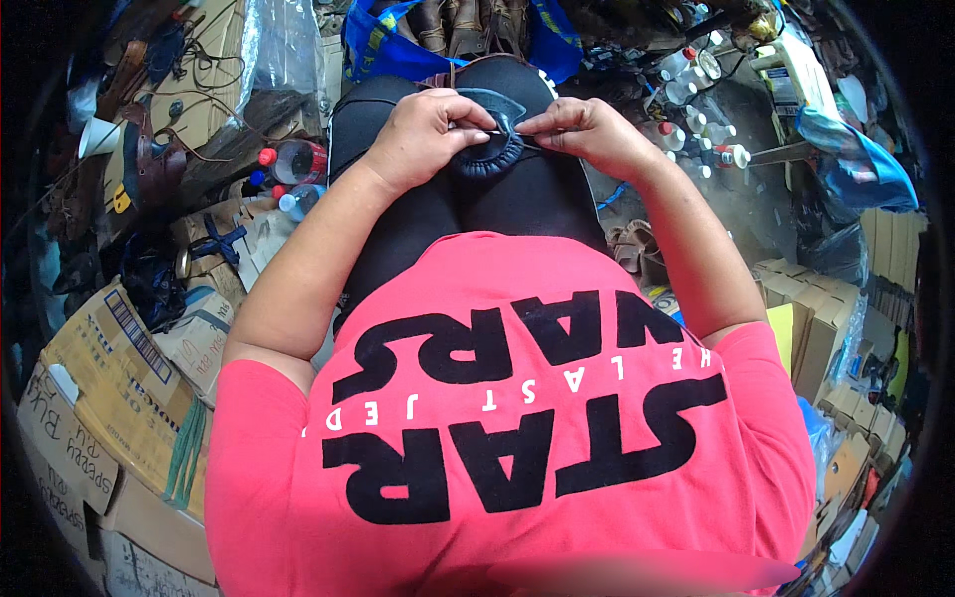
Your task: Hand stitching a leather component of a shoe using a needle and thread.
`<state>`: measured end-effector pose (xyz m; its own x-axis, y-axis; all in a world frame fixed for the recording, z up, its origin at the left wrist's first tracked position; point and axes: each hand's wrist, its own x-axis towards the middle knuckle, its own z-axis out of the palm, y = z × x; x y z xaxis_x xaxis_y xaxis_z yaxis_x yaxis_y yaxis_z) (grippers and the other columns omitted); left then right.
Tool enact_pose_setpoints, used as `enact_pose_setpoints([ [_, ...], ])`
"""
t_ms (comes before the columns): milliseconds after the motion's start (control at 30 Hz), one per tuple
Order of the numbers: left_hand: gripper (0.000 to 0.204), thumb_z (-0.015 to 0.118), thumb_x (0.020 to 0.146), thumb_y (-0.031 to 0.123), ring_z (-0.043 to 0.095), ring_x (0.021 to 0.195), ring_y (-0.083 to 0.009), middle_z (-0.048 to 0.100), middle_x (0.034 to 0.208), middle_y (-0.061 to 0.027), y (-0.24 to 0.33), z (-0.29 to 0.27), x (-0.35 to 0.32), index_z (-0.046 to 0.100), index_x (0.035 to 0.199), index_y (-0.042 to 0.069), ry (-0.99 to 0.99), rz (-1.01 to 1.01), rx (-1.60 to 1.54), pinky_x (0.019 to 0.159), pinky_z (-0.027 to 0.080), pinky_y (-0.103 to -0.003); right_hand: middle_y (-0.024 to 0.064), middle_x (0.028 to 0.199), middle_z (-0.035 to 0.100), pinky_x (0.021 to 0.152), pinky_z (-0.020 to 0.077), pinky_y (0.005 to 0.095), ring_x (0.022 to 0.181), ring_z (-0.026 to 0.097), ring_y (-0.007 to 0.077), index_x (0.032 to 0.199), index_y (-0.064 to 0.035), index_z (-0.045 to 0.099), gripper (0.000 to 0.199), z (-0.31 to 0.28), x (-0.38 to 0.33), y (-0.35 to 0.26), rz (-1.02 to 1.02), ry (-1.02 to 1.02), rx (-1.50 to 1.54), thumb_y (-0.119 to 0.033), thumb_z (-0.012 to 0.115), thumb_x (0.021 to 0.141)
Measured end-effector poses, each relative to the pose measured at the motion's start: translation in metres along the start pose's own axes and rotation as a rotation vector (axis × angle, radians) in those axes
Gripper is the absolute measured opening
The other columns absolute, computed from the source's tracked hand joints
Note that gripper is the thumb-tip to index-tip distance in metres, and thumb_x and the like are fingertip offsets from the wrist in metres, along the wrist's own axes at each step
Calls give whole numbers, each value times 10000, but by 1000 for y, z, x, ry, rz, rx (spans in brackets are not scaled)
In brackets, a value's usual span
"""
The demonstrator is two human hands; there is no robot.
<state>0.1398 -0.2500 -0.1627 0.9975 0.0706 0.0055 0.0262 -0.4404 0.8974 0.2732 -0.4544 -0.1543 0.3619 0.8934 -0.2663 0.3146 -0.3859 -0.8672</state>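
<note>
A dark blue leather shoe upper (489, 159) with a puckered, pleated rounded edge rests on my black-clad thighs. A smooth, curved flap of it points away from me. My left hand (430, 134) is closed in a pinch at its left side, thumb and forefinger on the leather. From the right, my right hand (579, 129) pinches close to the upper's edge, its fingertips nearly meeting the left ones. A thin pale line shows between the fingertips; whether it is thread or a needle, I cannot tell.
Beyond my knees, a blue bag (557, 40) holds several brown leather shoes (468, 25). Bottles with red caps (298, 159) stand at the left, and several small bottles (686, 90) at the right. Cardboard boxes (119, 368) lie near left; more cardboard (821, 308) is stacked right.
</note>
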Motion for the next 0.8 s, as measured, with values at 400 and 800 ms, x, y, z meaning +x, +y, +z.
enact_pose_setpoints([
  [400, 162, 705, 719, 26, 569, 805, -171, 633, 786, -44, 2, -8, -6, 711, 875, 69, 120, 307, 349, 746, 453, -290, 18, 815, 635, 765, 472, 250, 812, 576, 94, 1081, -146, 704, 279, 6, -13, -14, -116, 121, -336, -69, 676, 814],
  [800, 144, 704, 744, 35, 572, 723, -86, 636, 785, -42, -7, 18, 5, 677, 886, 22, 35, -214, -189, 680, 469, -226, -10, 833, 658, 691, 464, 189, 758, 564, 39, 1012, -25, 683, 201, 22, 0, 3, 109, 157, 376, -91, 698, 824],
])
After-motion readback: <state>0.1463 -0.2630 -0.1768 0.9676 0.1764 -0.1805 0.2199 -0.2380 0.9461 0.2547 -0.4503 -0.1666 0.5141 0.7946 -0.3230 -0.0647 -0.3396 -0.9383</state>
